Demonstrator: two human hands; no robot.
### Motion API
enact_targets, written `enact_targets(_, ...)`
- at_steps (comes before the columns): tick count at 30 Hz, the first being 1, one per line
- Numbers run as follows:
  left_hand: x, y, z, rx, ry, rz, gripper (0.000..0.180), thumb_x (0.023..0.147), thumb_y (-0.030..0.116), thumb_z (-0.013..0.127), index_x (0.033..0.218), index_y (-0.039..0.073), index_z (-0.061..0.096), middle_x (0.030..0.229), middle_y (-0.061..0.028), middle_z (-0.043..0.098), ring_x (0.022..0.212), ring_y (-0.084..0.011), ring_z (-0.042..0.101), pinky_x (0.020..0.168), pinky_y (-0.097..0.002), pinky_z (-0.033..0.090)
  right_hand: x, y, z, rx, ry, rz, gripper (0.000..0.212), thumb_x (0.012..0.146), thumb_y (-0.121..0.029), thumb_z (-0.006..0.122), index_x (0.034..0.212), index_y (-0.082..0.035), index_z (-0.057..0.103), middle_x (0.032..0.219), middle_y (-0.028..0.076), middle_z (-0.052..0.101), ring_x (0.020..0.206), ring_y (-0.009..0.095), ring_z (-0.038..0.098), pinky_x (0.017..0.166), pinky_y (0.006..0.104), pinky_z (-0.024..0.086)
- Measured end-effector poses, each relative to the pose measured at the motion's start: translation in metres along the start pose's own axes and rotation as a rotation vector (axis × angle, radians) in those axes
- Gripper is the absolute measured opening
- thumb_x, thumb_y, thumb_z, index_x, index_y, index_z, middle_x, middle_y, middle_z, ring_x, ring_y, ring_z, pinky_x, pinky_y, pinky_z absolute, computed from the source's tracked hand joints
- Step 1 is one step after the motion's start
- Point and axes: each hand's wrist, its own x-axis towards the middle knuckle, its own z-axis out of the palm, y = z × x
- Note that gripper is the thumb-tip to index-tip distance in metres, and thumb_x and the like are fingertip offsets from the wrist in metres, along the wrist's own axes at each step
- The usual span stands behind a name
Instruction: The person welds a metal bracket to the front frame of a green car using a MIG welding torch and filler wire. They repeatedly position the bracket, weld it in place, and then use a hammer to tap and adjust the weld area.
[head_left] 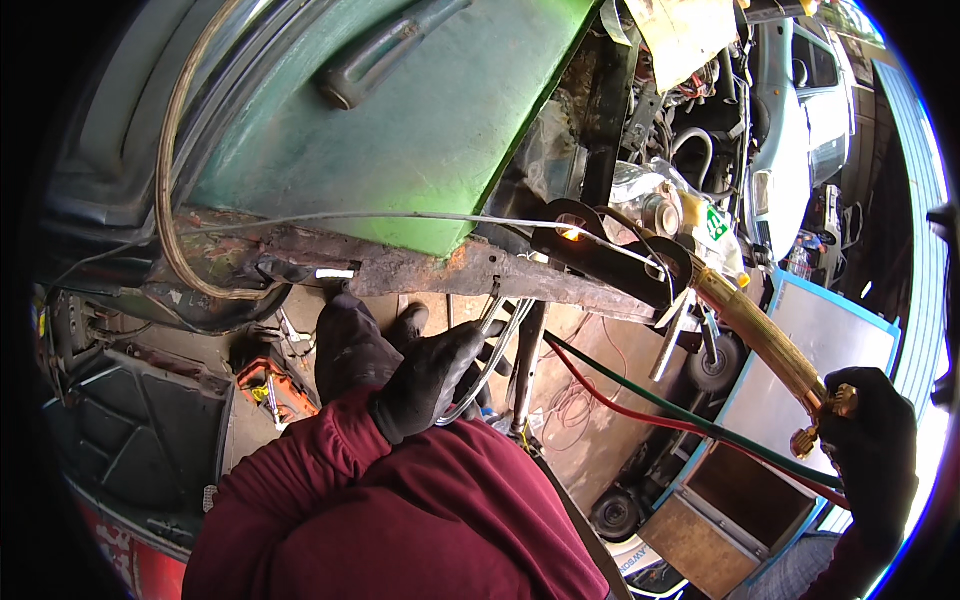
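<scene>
Two gloved hands at work over a green vehicle panel (350,180) with a rusted lower edge (400,280). Right hand (872,450), far out at right, was closed round the valve end of a brass gas torch (760,335); the torch slanted up and leftward from the glove, its front end by a dark metal bracket (605,262) beyond the rusted edge. Small orange glow (572,234) seen at the bracket. Left hand (432,375), in front of the maroon top (430,510), was curled about a bundle of thin grey wires (503,345), which stood up from the fingers toward the rusted edge. One long thin wire (400,215) crossed the panel from left to bracket. Green hose (720,431) and red hose (615,404) ran under the torch toward the right hand; whether they joined it, could not tell. Screwdriver (385,58) lay on the panel, well apart from both hands. Orange tool bag (275,390) sat on the floor (590,430), lower left.
</scene>
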Motion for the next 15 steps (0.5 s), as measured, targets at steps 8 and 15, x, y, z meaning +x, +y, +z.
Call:
enact_targets(8, -0.0040, 0.0067, 0.0021, -0.025, 0.048, -0.062, 0.067, 0.118, 0.056, 0.041, 0.154, 0.001, 0.050, 0.117, -0.0144, 0.073, 0.079, -0.0165, 0.071, 0.070, -0.0288, 0.056, 0.0005, -0.0013, 0.0019, 0.002, 0.019, -0.024, 0.031, 0.087, 0.002, 0.078, 0.117, 0.003, 0.069, 0.088, 0.011, 0.073, 0.073, 0.014, 0.072, 0.063, 0.0274, 0.057)
enact_targets(15, -0.0021, 0.0036, -0.0003, -0.180, -0.014, -0.069, 0.062, 0.119, 0.052, 0.038, 0.154, 0.002, 0.051, 0.118, -0.0143, 0.073, 0.081, -0.0164, 0.072, 0.071, -0.0294, 0.057, -0.0004, -0.0039, 0.0019, 0.011, 0.004, -0.023, 0.031, 0.087, 0.002, 0.078, 0.117, 0.003, 0.069, 0.089, 0.012, 0.075, 0.072, 0.015, 0.073, 0.063, 0.0271, 0.057)
